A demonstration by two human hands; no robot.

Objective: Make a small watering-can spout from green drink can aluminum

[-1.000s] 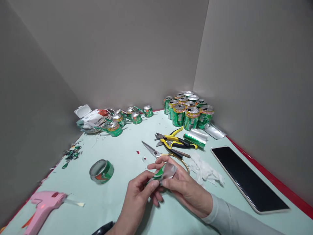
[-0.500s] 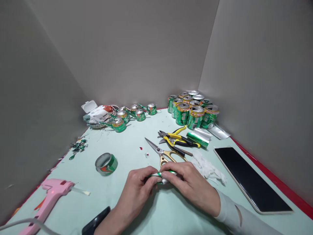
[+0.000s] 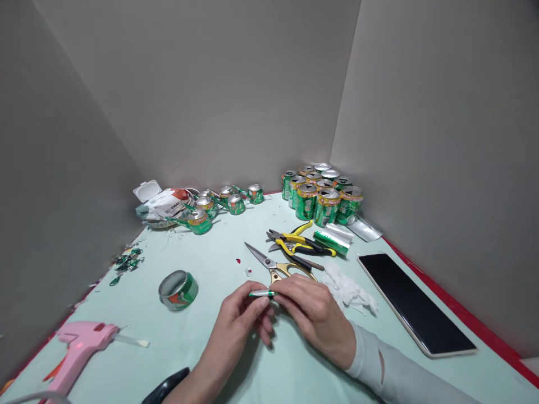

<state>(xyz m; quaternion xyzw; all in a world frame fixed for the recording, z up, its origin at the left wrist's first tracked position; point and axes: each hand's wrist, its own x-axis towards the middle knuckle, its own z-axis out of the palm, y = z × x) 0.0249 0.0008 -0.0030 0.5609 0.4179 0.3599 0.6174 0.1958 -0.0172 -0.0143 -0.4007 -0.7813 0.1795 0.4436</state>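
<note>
both hands pinch one narrow rolled strip of can metal at lower centre – left hand on its near end, right hand closed over the far end (fingertips touching it). judged part-done: the strip looks tightly rolled, yet sits unattached. the cut can base lies apart at left, scissors just behind the hands, whole cans grouped at upper right – uncut.

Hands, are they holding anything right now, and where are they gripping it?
Yes. The left hand and right hand together pinch a small rolled green strip of can metal, fingertips on both ends, above the table.
</note>
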